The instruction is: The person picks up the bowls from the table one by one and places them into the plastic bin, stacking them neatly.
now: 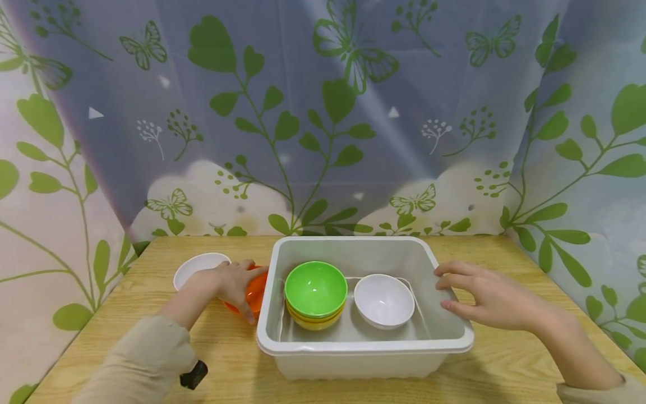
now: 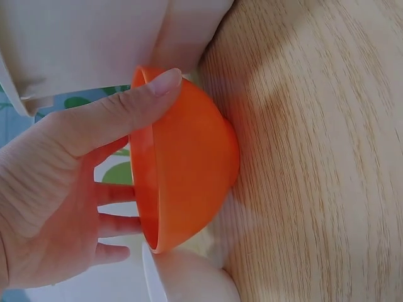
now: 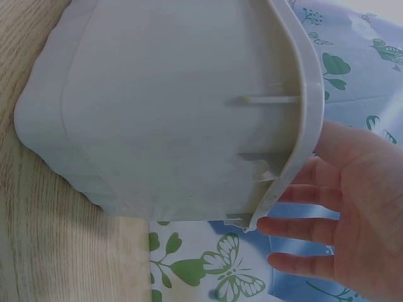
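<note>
My left hand [image 1: 229, 283] spans an orange bowl [image 1: 256, 293] left of a grey-white plastic bin [image 1: 363, 349]. In the left wrist view, the thumb presses the outside of the orange bowl [image 2: 195, 163] near its rim, while the other fingers reach across its opening, partly hidden. The bowl sits upright, its foot at the table. My right hand [image 1: 484, 294] rests at the bin's right rim with loosely extended fingers; the right wrist view shows the bin's outer wall [image 3: 176, 113] beside them. Inside the bin, a green bowl [image 1: 315, 287] tops stacked yellow bowls [image 1: 315, 324], beside a white bowl [image 1: 383, 303].
Another white bowl [image 1: 199, 264] stands on the wooden table [image 1: 227, 365], behind my left forearm and close to the orange bowl. A curtain [image 1: 282, 168] with leaves and butterflies hangs behind the table and along both sides. A black band [image 1: 194, 375] shows by my left sleeve.
</note>
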`<state>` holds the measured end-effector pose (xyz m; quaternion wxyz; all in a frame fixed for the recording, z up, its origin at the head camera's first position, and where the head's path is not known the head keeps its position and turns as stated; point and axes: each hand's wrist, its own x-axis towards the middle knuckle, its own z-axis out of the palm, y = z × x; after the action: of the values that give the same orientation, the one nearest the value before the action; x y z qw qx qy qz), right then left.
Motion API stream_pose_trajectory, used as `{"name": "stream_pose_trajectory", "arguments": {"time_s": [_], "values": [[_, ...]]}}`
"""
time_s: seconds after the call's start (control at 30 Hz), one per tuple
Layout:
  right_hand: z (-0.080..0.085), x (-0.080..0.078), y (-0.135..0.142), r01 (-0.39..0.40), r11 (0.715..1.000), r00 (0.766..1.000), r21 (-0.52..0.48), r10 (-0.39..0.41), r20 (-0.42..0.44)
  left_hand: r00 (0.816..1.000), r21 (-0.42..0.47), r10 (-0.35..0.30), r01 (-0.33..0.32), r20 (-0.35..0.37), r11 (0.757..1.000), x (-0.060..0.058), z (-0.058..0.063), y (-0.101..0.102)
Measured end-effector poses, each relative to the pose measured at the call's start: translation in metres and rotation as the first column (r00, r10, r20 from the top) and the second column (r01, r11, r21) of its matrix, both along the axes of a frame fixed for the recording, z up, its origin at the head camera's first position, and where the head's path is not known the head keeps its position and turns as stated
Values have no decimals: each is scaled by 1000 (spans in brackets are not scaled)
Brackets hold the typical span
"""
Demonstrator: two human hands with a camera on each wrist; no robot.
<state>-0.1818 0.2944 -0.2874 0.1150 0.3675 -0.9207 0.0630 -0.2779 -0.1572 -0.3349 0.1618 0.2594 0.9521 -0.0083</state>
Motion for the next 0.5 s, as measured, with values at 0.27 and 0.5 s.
{"name": "stream_pose_trajectory", "arguments": {"time_s": [0.27, 0.5], "values": [[0, -1, 0, 7, 1000, 1000, 12, -7, 17, 999, 12, 32, -32, 32, 999, -2, -1, 5], [-1, -1, 1, 0, 1000, 1000, 11, 0, 4, 1000, 2, 19, -19, 17, 1000, -2, -3, 9]]}}
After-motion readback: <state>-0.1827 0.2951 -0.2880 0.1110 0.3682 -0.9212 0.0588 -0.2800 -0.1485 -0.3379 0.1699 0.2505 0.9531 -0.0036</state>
